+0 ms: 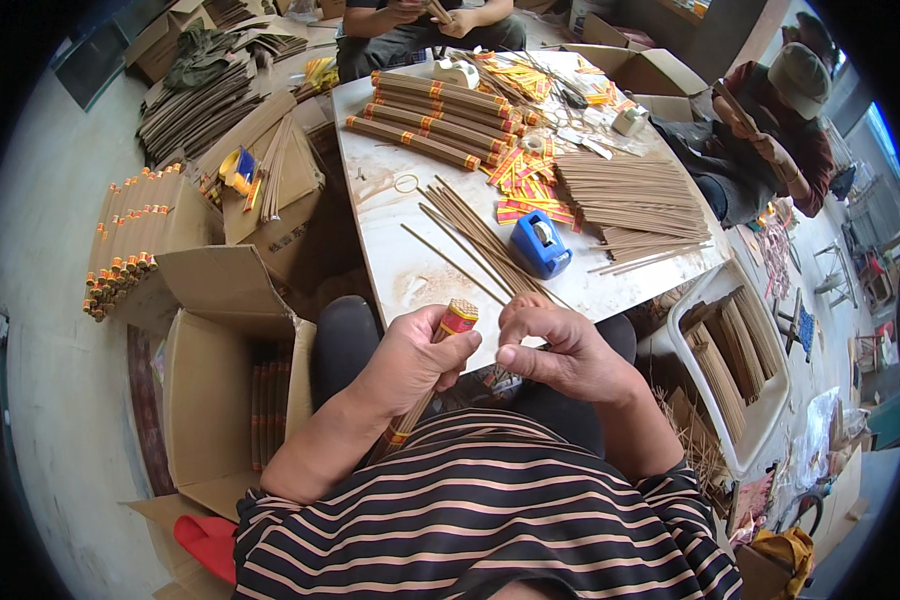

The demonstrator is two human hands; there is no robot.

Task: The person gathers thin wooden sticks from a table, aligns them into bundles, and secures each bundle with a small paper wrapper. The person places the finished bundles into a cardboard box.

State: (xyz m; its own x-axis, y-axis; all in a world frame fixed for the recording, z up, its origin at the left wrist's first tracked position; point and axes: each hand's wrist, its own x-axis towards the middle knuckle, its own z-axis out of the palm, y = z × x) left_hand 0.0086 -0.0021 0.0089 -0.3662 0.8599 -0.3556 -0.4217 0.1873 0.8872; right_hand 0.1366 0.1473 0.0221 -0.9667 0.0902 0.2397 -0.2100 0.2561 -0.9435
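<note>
My left hand grips a bundle of brown incense sticks banded with a red and yellow paper label, held upright over my lap. My right hand is beside it, fingers pinched together near the bundle's top end; whether it holds anything small I cannot tell. Loose incense sticks lie fanned on the white table just beyond my hands, next to a blue tape dispenser.
Finished banded bundles, red and yellow labels and a big stick pile lie farther on the table. Open cardboard boxes stand left, a white crate of sticks right. Two other people sit at the far side.
</note>
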